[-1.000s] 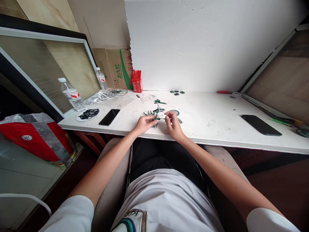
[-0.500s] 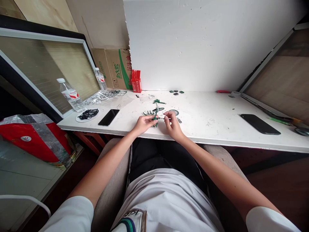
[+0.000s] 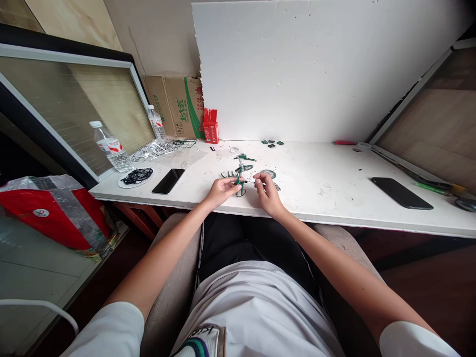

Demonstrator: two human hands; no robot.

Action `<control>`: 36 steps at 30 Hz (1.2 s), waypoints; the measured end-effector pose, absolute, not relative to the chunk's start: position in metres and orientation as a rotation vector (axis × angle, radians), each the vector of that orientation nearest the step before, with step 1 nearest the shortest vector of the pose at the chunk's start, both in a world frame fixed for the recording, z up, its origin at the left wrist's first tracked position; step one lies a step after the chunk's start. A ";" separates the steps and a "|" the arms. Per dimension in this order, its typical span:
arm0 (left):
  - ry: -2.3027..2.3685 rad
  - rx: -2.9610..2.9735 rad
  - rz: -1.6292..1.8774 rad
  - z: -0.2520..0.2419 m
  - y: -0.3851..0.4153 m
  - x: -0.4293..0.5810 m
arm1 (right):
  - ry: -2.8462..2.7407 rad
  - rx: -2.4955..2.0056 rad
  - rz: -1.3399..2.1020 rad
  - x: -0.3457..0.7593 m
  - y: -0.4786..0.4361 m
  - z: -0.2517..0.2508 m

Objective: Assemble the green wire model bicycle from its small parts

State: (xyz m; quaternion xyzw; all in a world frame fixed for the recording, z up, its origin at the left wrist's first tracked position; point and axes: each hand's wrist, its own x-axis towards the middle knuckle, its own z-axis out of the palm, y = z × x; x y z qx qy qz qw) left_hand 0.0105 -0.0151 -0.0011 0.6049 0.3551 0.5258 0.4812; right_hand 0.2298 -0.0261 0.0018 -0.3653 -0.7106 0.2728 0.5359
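Note:
My left hand pinches a small green model assembly just above the white table's front edge. My right hand is closed in a pinch on a thin dark rod-like piece that points toward the assembly. More green parts and a small wheel lie just behind my hands.
A black phone and a dish of black parts lie to the left, near two water bottles. A red box, cardboard carton, plastic wrappers, small green pieces, another phone and tools are also there.
The green assembly in my left hand has turned more upright, with a small ring now hanging below it. Both hands stay in nearly the same spot.

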 end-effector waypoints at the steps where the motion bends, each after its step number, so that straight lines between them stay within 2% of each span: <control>1: 0.862 1.475 1.288 -0.001 -0.015 0.010 | -1.676 -0.878 0.650 0.231 -0.024 0.000; 9: 0.894 1.440 1.325 -0.007 -0.010 0.011 | -1.579 -0.940 0.691 0.238 -0.012 -0.002; 14: 0.910 1.395 1.333 -0.007 -0.010 0.010 | -1.515 -0.994 0.573 0.269 0.008 0.012; 19: 0.932 1.385 1.364 -0.005 -0.010 0.011 | -1.533 -1.184 0.284 0.326 0.032 0.024; 23: 0.954 1.406 1.372 -0.004 -0.010 0.010 | -1.514 -1.481 0.311 0.362 0.040 0.021; 27: 0.974 1.426 1.375 -0.005 -0.009 0.008 | -1.574 -1.702 0.159 0.374 0.042 0.011; 36: 0.980 1.441 1.426 -0.003 -0.006 0.002 | -1.695 -1.874 0.109 0.371 0.041 0.006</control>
